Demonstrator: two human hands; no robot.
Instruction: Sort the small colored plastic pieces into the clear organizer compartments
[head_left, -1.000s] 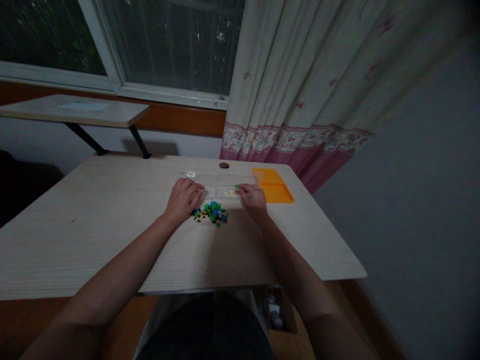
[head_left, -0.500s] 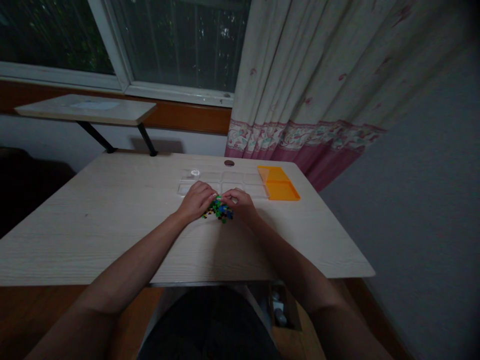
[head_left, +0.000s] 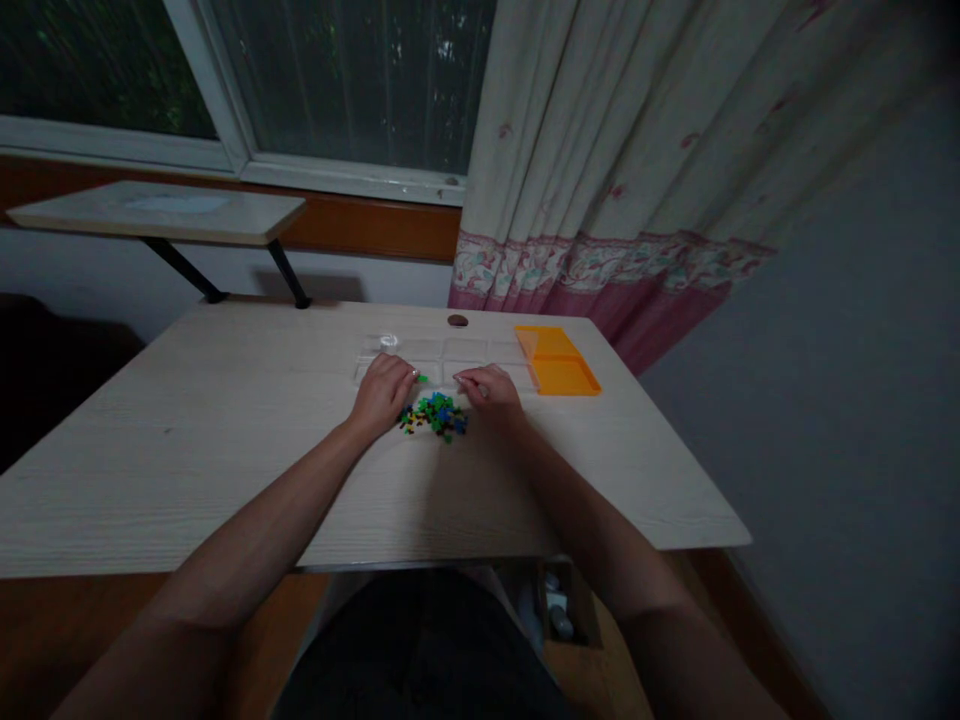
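A pile of small green, blue, black and yellow plastic pieces [head_left: 435,414] lies on the table between my hands. My left hand [head_left: 381,392] is at the pile's left edge, fingers closed, with a small green piece [head_left: 422,378] at its fingertips. On the other side, my right hand [head_left: 491,392] is closed in a pinch above the pile's right edge; whatever it holds is too small to make out. Just beyond both hands sits a clear plastic tray [head_left: 465,349] split into several compartments, its near side partly hidden by my fingers.
An orange tray [head_left: 566,375] adjoins the clear tray's right end. Behind them is a dark round disc [head_left: 457,321] on the pale wooden table [head_left: 247,440]. A raised shelf [head_left: 172,212] on black legs stands at the back left, and a curtain [head_left: 592,260] hangs behind.
Both hands have moved apart and slightly away from me, uncovering more of the pile. The green piece now shows at my left fingertips. The view has shifted slightly.
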